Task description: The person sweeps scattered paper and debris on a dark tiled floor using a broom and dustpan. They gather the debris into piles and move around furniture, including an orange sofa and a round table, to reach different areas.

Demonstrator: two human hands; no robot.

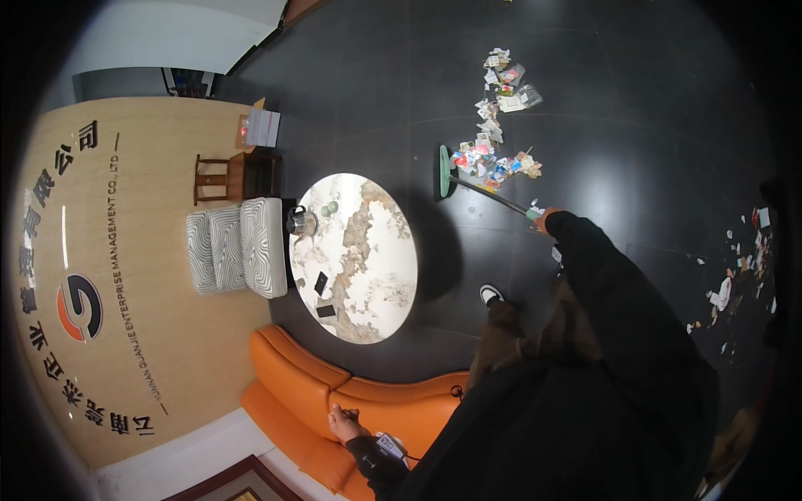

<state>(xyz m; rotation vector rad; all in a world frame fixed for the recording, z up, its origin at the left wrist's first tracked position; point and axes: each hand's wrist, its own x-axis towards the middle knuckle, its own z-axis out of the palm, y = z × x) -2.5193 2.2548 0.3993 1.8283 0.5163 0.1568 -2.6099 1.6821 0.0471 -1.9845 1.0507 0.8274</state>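
Observation:
My right hand [546,220] is shut on the green grip of a dark-handled broom [489,193]. The broom's pale green head [445,171] rests on the dark floor, beside a heap of mixed paper and plastic scraps [479,161]. More scraps [499,84] trail away from the heap, towards the top of the view. My left hand [346,424] is raised over the orange sofa, its fingers curled with nothing seen in them. A small device [391,446] with a cable is at the left wrist.
A round marble-patterned table [388,250] bears a metal kettle [302,222] and two dark flat objects. Beyond it are a striped armchair [263,247], a wooden chair [235,177] and a cardboard box [260,127]. The orange sofa [294,357] curves at lower left. Scattered litter [720,294] lies at far right.

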